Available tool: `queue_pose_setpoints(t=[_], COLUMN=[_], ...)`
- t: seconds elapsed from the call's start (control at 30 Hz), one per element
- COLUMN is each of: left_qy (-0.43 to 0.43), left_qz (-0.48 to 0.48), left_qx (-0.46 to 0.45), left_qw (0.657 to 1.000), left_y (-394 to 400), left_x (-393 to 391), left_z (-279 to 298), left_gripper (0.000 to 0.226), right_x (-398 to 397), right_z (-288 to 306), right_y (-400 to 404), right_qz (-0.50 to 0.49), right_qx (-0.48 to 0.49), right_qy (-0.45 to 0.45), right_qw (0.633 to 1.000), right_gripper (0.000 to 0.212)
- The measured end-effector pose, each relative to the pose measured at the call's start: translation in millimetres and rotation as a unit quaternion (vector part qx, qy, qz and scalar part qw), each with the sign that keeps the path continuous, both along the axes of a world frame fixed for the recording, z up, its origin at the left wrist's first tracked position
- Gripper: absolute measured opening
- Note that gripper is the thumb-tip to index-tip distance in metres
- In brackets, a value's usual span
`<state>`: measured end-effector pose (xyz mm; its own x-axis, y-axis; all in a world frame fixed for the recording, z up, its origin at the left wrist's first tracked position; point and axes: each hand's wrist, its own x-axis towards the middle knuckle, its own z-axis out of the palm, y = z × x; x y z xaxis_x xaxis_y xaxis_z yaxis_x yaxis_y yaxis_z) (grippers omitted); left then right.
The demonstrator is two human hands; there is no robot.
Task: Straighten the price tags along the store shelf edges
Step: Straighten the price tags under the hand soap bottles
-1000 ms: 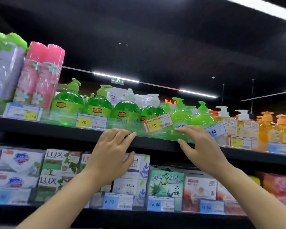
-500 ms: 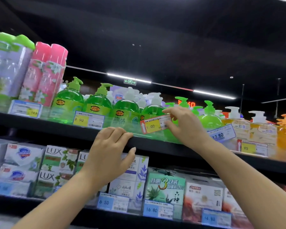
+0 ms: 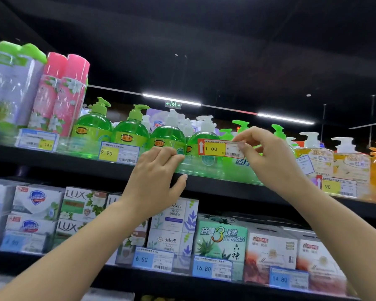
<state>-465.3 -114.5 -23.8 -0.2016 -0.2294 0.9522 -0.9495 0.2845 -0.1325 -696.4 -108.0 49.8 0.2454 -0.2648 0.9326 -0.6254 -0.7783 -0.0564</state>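
A red and yellow price tag (image 3: 217,148) sits in front of the green soap bottles on the upper shelf edge (image 3: 78,164). My right hand (image 3: 267,157) pinches the tag's right end between thumb and fingers, and the tag lies nearly level. My left hand (image 3: 154,183) grips the clear strip and dark shelf lip just left of the tag, fingers over the top and thumb below. Other tags on this edge: a blue 9.90 tag (image 3: 118,152), a tag at the left (image 3: 37,141), a tilted blue tag (image 3: 305,164) and a red and yellow tag (image 3: 336,187).
Green pump bottles (image 3: 129,131) fill the upper shelf, with pink spray cans (image 3: 63,94) at the left and orange pump bottles (image 3: 347,161) at the right. Below, boxed soaps (image 3: 83,205) stand behind blue tags 6.50 (image 3: 153,259), 16.80 (image 3: 212,269) and 14.80 (image 3: 289,279).
My right hand rose from the shelf lip to the red and yellow tag and took its right end; the tag went from tilted to nearly level. My left hand stayed on the lip.
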Motion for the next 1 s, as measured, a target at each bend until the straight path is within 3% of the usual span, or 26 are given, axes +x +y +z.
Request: queue_pose_setpoints(t=[0.6,0.8,1.0], left_qy=[0.045,0.029,0.016], left_qz=[-0.007,-0.013,-0.002], left_qx=[0.021,0.032,0.053], left_qw=[0.999,0.999,0.998], left_y=[-5.3,-3.8,-1.8], left_x=[-7.6,-4.3,-4.1], left_z=[18.0,21.1,27.7], left_gripper=[0.031,0.031,0.031], right_x=[2.8,6.9,7.7], right_z=[-2.8,-5.3,-7.1], right_y=[-16.9,-17.1,-19.2], right_qz=[-0.026,0.040,0.046], right_qx=[0.010,0.046,0.065], right_qy=[0.002,-0.045,-0.032], right_qw=[1.000,0.997,0.996], right_gripper=[0.013,0.012,0.013])
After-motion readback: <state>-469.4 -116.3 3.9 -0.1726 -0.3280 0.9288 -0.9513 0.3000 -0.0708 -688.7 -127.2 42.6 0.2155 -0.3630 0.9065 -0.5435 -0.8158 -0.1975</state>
